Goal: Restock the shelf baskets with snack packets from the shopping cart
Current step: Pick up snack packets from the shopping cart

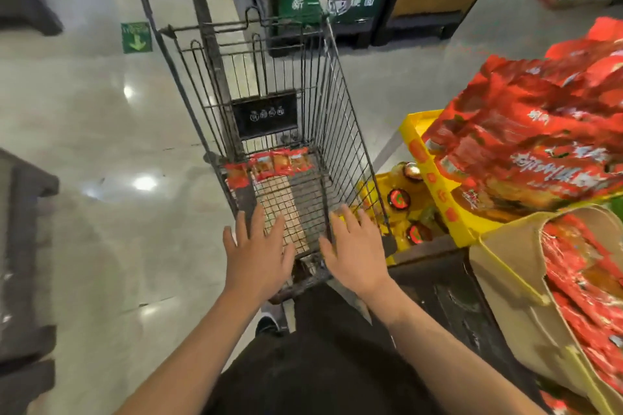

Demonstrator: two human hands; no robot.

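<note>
Item: my left hand (258,254), fingers straight and spread, palm down, holding nothing, poised over the near end of the shopping cart (340,91). Item: my right hand (354,248), likewise flat with fingers splayed, holding nothing, over the cart's near right corner; whether either hand touches the wire I cannot tell. Item: the cart, dark wire, standing on the pale glossy floor (84,131) directly ahead of me, its basket mostly bare wire. Item: a row of red and orange snack packets (269,163), lying across the far end of the cart's bottom, well apart from both hands. Item: to my right, a yellow display tray (435,175) heaped with large red packets (526,135), just beside the cart's right wall. Item: nearer me on the right, a tan basket (505,266) filled with more red packets (586,293). Item: below the yellow tray, yellow bottles with red caps (399,199). Item: a green arrow sticker (136,37) on the floor, left of the cart.
</note>
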